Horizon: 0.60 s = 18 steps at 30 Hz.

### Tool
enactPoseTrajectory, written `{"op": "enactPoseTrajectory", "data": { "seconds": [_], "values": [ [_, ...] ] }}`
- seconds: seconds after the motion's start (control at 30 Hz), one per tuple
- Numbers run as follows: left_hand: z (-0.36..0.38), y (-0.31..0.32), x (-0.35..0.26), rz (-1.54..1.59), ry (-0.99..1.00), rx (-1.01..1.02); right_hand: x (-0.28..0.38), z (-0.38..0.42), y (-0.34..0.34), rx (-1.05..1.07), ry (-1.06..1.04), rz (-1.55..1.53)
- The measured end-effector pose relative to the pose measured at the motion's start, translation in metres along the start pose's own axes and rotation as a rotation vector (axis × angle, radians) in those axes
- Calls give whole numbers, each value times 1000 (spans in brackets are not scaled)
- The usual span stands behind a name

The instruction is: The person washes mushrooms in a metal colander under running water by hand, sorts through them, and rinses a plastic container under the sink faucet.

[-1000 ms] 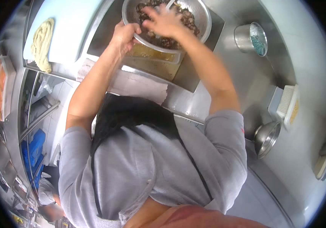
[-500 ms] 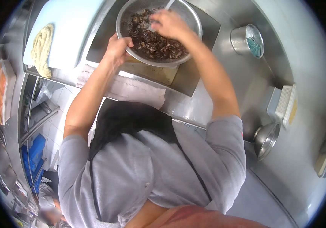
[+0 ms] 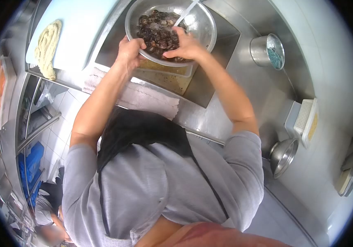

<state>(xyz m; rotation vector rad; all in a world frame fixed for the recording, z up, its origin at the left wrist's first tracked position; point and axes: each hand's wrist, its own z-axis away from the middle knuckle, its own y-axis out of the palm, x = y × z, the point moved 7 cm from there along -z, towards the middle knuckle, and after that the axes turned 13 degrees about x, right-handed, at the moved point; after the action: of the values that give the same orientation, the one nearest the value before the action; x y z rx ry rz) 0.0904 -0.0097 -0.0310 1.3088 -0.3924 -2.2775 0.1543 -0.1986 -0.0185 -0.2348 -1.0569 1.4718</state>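
Note:
A steel colander (image 3: 204, 31) is tilted over a sink and holds a heap of dark, wet brown pieces (image 3: 156, 31), perhaps mushrooms or shellfish. My left hand (image 3: 130, 51) is closed on the colander's near left rim, thumb on top. Inside the colander, my right hand (image 3: 188, 44) rests against the right side of the heap, thumb and fingers spread apart. Just above its fingertips a pale, slim spout-like bar (image 3: 186, 13) slants in from the top. Water seems to glisten on the pieces beneath it.
Below the colander is the sink (image 3: 211, 82) with a shallow tray (image 3: 164, 80) of murky liquid. A folded cloth (image 3: 151, 98) lies along the front edge. At left, a twisted cloth (image 3: 48, 49) lies on a white board (image 3: 75, 33). A steel pot (image 3: 262, 51) stands right; another person (image 3: 47, 206) is lower left.
My right hand has moved down and right across the heap, its fingers now spread. The pieces are gathered toward the left, baring the colander's right side. My left hand keeps its hold.

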Motion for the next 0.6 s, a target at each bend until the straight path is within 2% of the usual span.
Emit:
{"op": "enactPoseTrajectory", "data": {
  "seconds": [0.1,0.17,0.2,0.23,0.3,0.37,0.4,0.43,0.5,0.57,0.6],
  "values": [
    [0,12,13,-7,21,28,12,-1,14,-134,121,-444],
    [1,14,17,13,21,40,10,-5,5,-88,159,-987],
    [2,14,16,-32,6,48,10,-12,-3,-123,82,-1117],
    [4,14,14,-74,-7,57,-6,-31,-9,-202,3,-1061],
    [11,22,4,-52,16,76,-4,-48,-27,-311,-36,-459],
    [8,22,2,-20,22,89,50,-10,-22,-332,-129,83],
    [3,16,1,1,15,90,54,-6,-10,-230,-203,131],
    [-1,10,2,22,6,87,57,5,-12,-232,-195,351],
    [1,-3,7,-11,-1,57,23,-8,-25,-151,-44,484],
    [1,-8,6,-44,-25,64,3,-1,-56,-264,46,422],
    [-1,-10,5,-39,-11,64,1,3,-66,-277,-36,341]
  ]
}}
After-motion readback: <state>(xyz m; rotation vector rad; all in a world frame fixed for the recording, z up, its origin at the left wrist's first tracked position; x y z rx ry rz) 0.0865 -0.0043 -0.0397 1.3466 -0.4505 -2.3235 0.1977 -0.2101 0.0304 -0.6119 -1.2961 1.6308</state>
